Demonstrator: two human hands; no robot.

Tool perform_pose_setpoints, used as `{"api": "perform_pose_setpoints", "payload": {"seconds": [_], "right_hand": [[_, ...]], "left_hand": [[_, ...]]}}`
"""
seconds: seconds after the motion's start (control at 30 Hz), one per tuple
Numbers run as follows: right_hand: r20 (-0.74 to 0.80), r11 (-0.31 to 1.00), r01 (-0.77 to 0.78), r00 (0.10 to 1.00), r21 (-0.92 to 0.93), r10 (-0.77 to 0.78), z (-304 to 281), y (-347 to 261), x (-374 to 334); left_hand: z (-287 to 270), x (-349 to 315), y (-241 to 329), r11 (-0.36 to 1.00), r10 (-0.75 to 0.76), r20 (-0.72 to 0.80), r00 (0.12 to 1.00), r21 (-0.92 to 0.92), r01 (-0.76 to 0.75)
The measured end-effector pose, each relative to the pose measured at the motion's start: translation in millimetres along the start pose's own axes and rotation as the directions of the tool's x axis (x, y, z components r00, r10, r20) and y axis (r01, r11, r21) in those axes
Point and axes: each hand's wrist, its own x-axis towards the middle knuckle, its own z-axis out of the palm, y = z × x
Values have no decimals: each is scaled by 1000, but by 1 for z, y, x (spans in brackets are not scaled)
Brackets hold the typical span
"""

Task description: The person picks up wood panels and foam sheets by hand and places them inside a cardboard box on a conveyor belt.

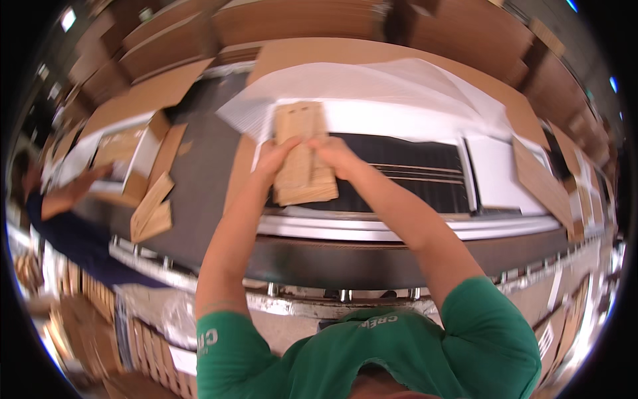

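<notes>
Both of my hands grip a short stack of tan, cardboard-like flat pieces (306, 171) with small dark holes at the far end. My left hand (274, 157) closes on the stack's left edge, thumb on top. On its right side my right hand (334, 157) grips it too, its thumb near the other one. The stack is over the left part of an open carton (372, 50) holding white panels (399, 229) and dark panels (419, 159). A thin white foam sheet (372, 83) is folded back along the carton's far side.
The carton rests on a dark conveyor belt (206, 146). Loose tan pieces (153, 213) lie on the belt at left. Beyond them, a person in dark clothing (66, 213) reaches into another open carton (139, 153). Metal rollers edge the near side; stacked brown cartons (306, 23) stand behind.
</notes>
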Motion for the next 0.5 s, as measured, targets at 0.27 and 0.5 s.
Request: {"api": "perform_pose_setpoints", "payload": {"seconds": [0.27,0.5], "right_hand": [[-20,931,177,981,-320,-193,3,13,-4],[-282,932,-58,958,-357,-48,35,46,31]], "left_hand": [[-35,-11,-21,990,56,110,992,125,-69],[-18,12,-44,975,87,110,990,196,-108]]}}
